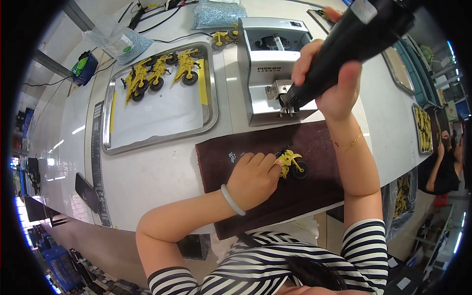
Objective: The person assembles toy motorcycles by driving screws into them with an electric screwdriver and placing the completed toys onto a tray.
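My left hand is closed on a small yellow toy motorcycle, steadying it on a dark maroon cloth. The toy's black front wheel points right, and my fingers hide its rear part. My right hand wraps around a black electric screwdriver, raised and slanting down to the left. The screwdriver's lower end meets the metal outlet of a grey-white screw feeder machine; its exact tip is hard to make out. Several small silvery screws lie on the cloth beside my left hand.
Left of the feeder, a metal tray holds several yellow toy motorcycles. Bags of bluish small parts lie at the back. Another yellow toy sits behind the feeder. A phone rests at far left; another person sits at far right.
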Demonstrator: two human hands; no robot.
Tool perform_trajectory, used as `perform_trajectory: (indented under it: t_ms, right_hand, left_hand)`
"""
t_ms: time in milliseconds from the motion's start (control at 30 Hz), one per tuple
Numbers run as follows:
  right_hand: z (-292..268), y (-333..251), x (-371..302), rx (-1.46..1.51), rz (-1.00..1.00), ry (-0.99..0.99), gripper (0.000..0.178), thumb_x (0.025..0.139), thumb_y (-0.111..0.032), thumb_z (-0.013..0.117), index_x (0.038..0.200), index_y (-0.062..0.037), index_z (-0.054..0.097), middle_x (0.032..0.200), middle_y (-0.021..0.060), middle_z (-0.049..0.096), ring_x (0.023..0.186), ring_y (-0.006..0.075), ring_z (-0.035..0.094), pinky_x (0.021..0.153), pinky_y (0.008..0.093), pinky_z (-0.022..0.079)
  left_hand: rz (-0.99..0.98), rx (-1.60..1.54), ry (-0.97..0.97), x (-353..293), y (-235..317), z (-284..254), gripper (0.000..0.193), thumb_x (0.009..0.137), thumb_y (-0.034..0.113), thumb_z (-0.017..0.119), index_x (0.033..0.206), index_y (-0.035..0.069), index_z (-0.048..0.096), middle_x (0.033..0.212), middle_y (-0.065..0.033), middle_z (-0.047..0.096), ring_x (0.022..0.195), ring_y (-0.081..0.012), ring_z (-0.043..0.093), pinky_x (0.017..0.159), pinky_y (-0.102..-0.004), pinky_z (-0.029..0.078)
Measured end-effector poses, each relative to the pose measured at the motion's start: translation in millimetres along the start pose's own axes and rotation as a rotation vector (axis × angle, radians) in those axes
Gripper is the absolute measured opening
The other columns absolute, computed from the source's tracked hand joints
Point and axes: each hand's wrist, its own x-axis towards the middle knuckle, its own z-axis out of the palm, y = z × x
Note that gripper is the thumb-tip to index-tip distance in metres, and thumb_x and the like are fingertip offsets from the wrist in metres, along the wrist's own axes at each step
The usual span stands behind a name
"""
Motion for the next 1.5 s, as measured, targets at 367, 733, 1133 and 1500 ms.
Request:
perform_trajectory:
  t_ms: [367, 733, 1133, 1500]
  right_hand:
    - [13.0, -20.0, -36.8, -0.197, 0.189, 0.21, 0.065, 0.083, -0.054, 0.046, 0.112, 0.0034, 0.036, 0.062, 0.0106, 0.052, 0.048, 0.0151, 0.052, 0.046, 0.0249, 0.043]
    - [38.5, -42.1, -76.9, -0.291, 0.431, 0.163, 0.101, 0.064, -0.077, 0.045, 0.13, -0.0077, 0.012, 0.067, 0.0075, 0.051, 0.052, 0.0167, 0.051, 0.052, 0.0289, 0.044]
    - [34.4, -28.3, -87.4, -0.11, 0.483, 0.186, 0.09, 0.059, -0.068, 0.062, 0.107, -0.0015, 0.025, 0.068, 0.0085, 0.053, 0.054, 0.016, 0.055, 0.051, 0.0241, 0.046]
    - [16.4, -37.8, -34.6, -0.138, 0.105, 0.102, 0.1, 0.072, -0.075, 0.036, 0.136, -0.0097, -0.002, 0.069, 0.0109, 0.053, 0.052, 0.0163, 0.052, 0.05, 0.0266, 0.046]
  left_hand:
    - [-0.018, -0.121, 0.006, -4.1, -2.5, -0.5, 0.034, 0.067, 0.009, 0.064, 0.1, 0.004, 0.057, 0.081, -0.0052, 0.046, 0.071, -0.0201, 0.049, 0.06, -0.0314, 0.042]
    - [-0.051, -0.116, -0.002, -4.1, -3.3, 2.5, 0.034, 0.069, 0.01, 0.063, 0.102, 0.005, 0.056, 0.076, -0.0052, 0.04, 0.067, -0.0195, 0.045, 0.056, -0.0315, 0.038]
    - [-0.056, -0.119, 0.116, -2.7, -3.9, 10.1, 0.008, 0.078, 0.009, 0.058, 0.084, 0.004, 0.056, 0.075, -0.0054, 0.039, 0.063, -0.0187, 0.043, 0.054, -0.0304, 0.038]
    - [-0.028, -0.088, 0.028, -5.5, -4.5, 5.1, 0.026, 0.071, 0.012, 0.063, 0.096, 0.005, 0.058, 0.08, -0.0049, 0.041, 0.069, -0.0179, 0.045, 0.058, -0.0292, 0.04]
